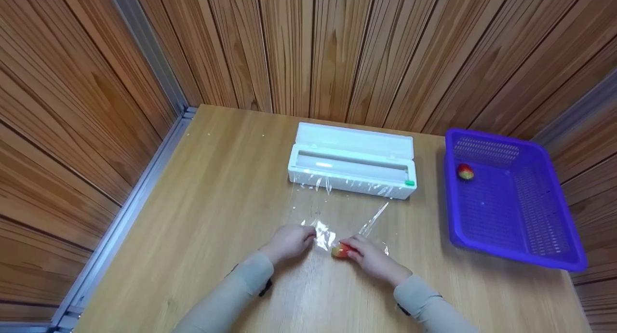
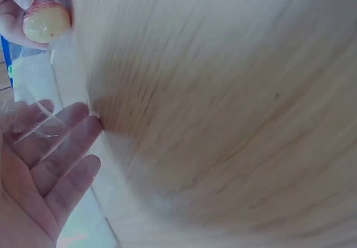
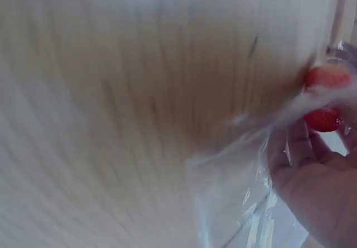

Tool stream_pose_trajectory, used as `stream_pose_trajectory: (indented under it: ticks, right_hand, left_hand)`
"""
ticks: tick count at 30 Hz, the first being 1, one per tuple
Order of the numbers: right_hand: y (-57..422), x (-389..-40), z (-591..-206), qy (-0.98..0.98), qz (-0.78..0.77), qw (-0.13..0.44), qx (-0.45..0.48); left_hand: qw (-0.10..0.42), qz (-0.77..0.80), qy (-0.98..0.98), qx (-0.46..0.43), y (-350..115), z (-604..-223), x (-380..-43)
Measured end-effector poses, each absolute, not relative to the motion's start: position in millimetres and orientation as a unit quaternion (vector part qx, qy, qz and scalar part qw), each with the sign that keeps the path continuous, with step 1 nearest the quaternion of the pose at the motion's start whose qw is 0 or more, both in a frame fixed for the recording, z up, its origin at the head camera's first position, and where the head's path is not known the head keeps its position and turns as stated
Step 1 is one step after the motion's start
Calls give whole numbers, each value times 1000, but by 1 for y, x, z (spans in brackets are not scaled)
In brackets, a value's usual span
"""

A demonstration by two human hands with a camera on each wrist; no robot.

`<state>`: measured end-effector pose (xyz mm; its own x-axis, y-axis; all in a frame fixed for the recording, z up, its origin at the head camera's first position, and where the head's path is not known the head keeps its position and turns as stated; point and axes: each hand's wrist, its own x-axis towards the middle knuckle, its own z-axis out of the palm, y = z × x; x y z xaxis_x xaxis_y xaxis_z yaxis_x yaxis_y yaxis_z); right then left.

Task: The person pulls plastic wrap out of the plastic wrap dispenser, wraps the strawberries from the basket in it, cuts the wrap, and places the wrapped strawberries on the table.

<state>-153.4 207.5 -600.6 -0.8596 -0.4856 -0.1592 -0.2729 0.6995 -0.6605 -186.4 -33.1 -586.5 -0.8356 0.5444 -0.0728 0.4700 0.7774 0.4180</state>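
A small red-and-yellow fruit (image 1: pixel 341 250), partly covered by clear cling film (image 1: pixel 324 235), is low over the table. My right hand (image 1: pixel 373 258) grips it from the right with thumb and fingers. In the right wrist view, a strip of film crosses the red fruit (image 3: pixel 326 119). Left of the fruit, my left hand (image 1: pixel 289 241) pinches the film's edge. The left wrist view shows film over the index finger, the other fingers fairly straight; the thumb is hidden. The film runs back to a white dispenser box (image 1: pixel 352 181), whose lid stands raised behind a roll.
A purple basket (image 1: pixel 518 256) stands at the right of the wooden table (image 1: pixel 217 188), with another red-and-yellow fruit (image 1: pixel 465 171) inside. A green slider (image 1: pixel 409 183) sits at the dispenser's right front edge. Wood-panelled walls (image 1: pixel 332 48) border the table's back and left.
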Motion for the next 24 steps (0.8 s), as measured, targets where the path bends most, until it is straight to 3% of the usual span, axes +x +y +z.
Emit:
stream_pose_trajectory:
  ticks: [6, 16, 18, 24]
  right_hand:
    - [214, -166, -594, 857, -416, 277, -128]
    - [220, -191, -598, 810, -483, 319, -96]
    - [221, -193, -598, 819, -470, 312, -105]
    - [222, -195, -597, 834, -450, 304, -95]
  left_hand:
    - [107, 234, 935, 243, -39, -593, -192]
    - [126, 263, 939, 183, -43, -597, -197]
    - [99, 239, 949, 182, -41, -597, -196]
    - [-47, 145, 960, 233, -25, -588, -194]
